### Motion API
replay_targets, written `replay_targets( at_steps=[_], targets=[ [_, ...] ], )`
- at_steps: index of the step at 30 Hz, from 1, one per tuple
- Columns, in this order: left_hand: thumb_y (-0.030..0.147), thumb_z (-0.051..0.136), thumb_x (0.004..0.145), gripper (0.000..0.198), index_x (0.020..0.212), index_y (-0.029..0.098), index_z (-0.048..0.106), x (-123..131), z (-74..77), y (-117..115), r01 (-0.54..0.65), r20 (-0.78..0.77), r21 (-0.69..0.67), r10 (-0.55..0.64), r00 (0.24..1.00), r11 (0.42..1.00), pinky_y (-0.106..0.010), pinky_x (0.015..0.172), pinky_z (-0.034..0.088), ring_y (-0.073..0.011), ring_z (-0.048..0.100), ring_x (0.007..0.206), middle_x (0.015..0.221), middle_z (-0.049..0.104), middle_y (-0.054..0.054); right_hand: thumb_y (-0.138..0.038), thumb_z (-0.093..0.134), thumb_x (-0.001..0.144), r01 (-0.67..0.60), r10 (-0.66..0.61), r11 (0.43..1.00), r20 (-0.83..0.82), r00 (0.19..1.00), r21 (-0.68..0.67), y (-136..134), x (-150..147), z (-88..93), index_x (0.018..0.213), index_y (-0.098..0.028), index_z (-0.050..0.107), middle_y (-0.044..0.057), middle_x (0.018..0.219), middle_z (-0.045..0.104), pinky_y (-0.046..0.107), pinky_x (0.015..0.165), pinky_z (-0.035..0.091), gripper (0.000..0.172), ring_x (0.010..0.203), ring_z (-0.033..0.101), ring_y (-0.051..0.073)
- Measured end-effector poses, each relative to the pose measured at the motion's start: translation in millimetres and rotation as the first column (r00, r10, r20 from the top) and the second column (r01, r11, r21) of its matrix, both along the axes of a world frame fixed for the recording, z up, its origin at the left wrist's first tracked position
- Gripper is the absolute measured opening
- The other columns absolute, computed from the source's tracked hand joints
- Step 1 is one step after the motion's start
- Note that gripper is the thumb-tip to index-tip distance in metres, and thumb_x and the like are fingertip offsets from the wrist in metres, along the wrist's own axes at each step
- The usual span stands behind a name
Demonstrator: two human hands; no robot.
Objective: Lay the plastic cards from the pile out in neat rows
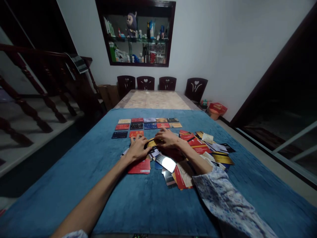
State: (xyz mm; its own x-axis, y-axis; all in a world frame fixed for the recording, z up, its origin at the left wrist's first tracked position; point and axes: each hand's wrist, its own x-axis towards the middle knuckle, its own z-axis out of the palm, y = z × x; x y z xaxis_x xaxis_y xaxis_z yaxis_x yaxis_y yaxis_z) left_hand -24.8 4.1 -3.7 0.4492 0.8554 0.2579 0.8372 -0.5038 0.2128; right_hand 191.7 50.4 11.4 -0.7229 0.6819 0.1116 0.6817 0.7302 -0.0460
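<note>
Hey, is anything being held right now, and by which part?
Yes, a yellow card: the right hand seems to hold its right end. The left hand is at its left end; whether it grips cannot be told.

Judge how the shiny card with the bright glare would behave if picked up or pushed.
The shiny card may be slippery, since its smooth face throws back strong glare. Its straight edges and flat face suggest it is fairly stiff and should bend little. Being thin and flat, it will probably slide rather than roll, perhaps nudging the gray card beside it.
</note>
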Motion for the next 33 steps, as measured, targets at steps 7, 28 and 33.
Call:
replay_targets(
  at_steps=[7,28,33],
  targets=[
    [0.034,0.054,0.094,0.026,0.098,0.020,0.075,-1,0.7,-4,0.057,-0.028,0.067,-0.055,0.998,0.996,-0.061,0.102,0.029,-0.0319,0.049,0.115,0.105,0.072,-0.011,-0.036,0.068,0.082,0.006,-0.006,1.000,-0.045,0.999,0.015,3,1,-5.6,0.111,-0.024,0.074,0.010,0.116,0.069,0.041,0.086,0.041,0.032,0.109,0.046,0.030],
    [0.019,0.045,0.096,0.028,0.098,0.021,0.072,-15,1.9,11,-0.077,0.213,-0.027,0.081,0.974,0.997,-0.046,0.098,0.033,-0.0244,0.057,0.108,0.106,0.070,-0.008,-0.021,0.063,0.085,0.091,-0.081,0.994,-0.164,0.983,0.057,2,3,-2.4,0.090,-0.019,0.073,0.008,0.092,0.071,0.033,0.084,0.039,0.011,0.096,0.054,0.023],
    [0.018,0.045,0.095,0.028,0.099,0.022,0.073,-19,-3.7,16,-0.086,0.266,-0.056,0.098,0.959,0.995,-0.044,0.096,0.036,-0.0239,0.059,0.105,0.105,0.070,-0.008,-0.022,0.063,0.086,0.121,-0.113,0.992,-0.179,0.977,0.038,-3,0,-2.4,0.088,-0.019,0.073,0.007,0.089,0.070,0.030,0.077,0.039,0.011,0.094,0.055,0.022]
  ],
)
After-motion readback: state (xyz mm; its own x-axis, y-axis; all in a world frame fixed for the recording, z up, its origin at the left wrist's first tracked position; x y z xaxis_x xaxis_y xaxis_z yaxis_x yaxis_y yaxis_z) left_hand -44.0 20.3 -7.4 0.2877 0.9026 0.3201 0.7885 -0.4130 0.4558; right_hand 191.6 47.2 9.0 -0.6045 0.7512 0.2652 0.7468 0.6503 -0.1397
